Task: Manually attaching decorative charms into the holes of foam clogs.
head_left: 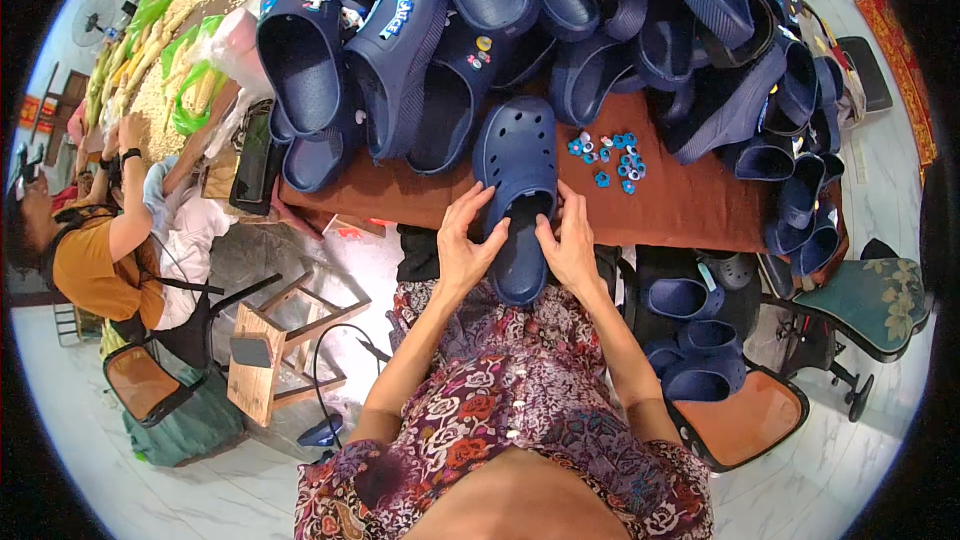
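Note:
A navy blue foam clog (517,150) with round holes in its toe lies at the front edge of the brown-covered table (400,195), its toe pointing away from me and its heel over my lap. My left hand (466,235) grips its left side, thumb on the inner rim. On the opposite side my right hand (570,237) holds it the same way. No charms show on this clog. Just right of its toe lies a small cluster of blue and white shoe charms (615,155). Behind it, a decorated clog (395,55) carries charms on its upper.
Many navy clogs (690,50) are heaped along the table's back and right. More clogs (705,360) rest on an orange-seated chair (750,420) at my right. A wooden stool (265,365) holding a phone stands left. Farther left, another person (110,260) sits beside piled corn (170,60).

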The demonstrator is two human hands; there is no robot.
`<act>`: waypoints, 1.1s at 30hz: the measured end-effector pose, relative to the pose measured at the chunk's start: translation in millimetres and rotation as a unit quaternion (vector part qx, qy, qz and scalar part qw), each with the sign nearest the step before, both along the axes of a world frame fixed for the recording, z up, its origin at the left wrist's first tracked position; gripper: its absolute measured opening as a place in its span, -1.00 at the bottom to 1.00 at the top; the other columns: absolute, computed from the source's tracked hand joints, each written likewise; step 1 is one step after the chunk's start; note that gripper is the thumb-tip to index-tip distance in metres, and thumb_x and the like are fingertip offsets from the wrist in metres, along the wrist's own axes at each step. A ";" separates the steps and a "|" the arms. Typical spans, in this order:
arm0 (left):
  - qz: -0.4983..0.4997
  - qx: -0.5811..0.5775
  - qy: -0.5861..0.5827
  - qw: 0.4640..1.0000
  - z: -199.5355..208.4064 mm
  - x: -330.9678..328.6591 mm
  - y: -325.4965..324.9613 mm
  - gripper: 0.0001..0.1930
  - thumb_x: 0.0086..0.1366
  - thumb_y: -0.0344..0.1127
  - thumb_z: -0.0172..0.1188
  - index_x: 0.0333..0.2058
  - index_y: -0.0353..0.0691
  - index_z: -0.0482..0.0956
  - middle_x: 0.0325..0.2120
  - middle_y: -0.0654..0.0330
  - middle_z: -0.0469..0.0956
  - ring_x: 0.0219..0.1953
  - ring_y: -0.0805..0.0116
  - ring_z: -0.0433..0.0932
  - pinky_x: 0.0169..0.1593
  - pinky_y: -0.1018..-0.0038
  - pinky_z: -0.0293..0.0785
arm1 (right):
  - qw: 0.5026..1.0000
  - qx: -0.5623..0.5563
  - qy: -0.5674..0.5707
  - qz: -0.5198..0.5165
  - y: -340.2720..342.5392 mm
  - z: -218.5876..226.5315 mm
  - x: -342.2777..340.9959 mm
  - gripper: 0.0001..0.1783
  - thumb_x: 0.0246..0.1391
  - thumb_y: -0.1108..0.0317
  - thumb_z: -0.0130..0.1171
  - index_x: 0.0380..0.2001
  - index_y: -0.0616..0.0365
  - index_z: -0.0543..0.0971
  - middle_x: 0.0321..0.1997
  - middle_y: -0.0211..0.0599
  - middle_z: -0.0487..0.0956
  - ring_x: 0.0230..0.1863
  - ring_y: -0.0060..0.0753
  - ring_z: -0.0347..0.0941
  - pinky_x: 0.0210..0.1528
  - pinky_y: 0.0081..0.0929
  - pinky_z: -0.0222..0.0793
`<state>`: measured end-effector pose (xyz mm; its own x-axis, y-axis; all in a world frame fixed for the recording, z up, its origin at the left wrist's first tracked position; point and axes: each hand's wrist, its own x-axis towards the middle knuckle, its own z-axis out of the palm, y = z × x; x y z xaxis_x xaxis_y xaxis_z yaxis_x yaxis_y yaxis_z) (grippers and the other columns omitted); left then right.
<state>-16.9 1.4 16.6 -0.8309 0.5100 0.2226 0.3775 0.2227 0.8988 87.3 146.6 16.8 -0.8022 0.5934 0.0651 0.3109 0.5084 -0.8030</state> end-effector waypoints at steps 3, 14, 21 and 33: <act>0.027 -0.016 0.059 0.998 5.3 10.4 -1.1 -0.53 0.06 -0.42 0.32 0.01 -0.24 0.51 0.06 -0.03 0.46 0.11 0.10 0.44 0.12 0.34 0.38 | 1.000 -0.023 0.015 -0.009 -6.1 3.0 1.7 -0.38 0.10 0.32 0.13 0.18 0.32 0.20 -0.01 0.11 0.35 -0.03 0.14 0.40 0.00 -0.12 0.34; -0.096 0.045 0.013 0.994 14.0 52.7 3.1 -0.57 0.20 -0.61 0.01 0.07 -0.32 0.42 0.04 -0.03 0.44 0.12 0.11 0.42 0.18 0.35 0.30 | 0.997 -0.057 0.047 -0.007 -20.6 -6.5 3.8 -0.38 0.10 0.29 0.17 0.14 0.33 0.21 -0.08 0.12 0.36 -0.12 0.13 0.43 -0.10 -0.08 0.37; -0.076 0.098 -0.167 0.978 -10.9 36.8 14.3 -0.60 0.30 -0.54 -0.07 0.12 -0.42 0.31 0.09 -0.06 0.39 0.16 0.16 0.38 0.21 0.36 0.29 | 0.995 -0.083 0.036 0.034 3.9 0.5 19.8 -0.52 0.19 0.28 0.10 0.09 0.33 0.33 -0.08 -0.05 0.40 -0.21 -0.25 0.48 -0.23 -0.41 0.46; -0.007 0.077 -0.213 0.974 -40.7 34.1 39.8 -0.61 0.29 -0.33 0.08 0.00 -0.50 0.36 -0.14 -0.08 0.51 -0.11 0.19 0.51 -0.01 0.36 0.39 | 0.966 0.212 0.060 -0.133 145.7 -28.3 2.5 -0.78 0.11 0.47 0.03 -0.17 0.17 0.54 -0.15 -0.10 0.48 -0.07 -0.01 0.38 0.00 -0.20 0.29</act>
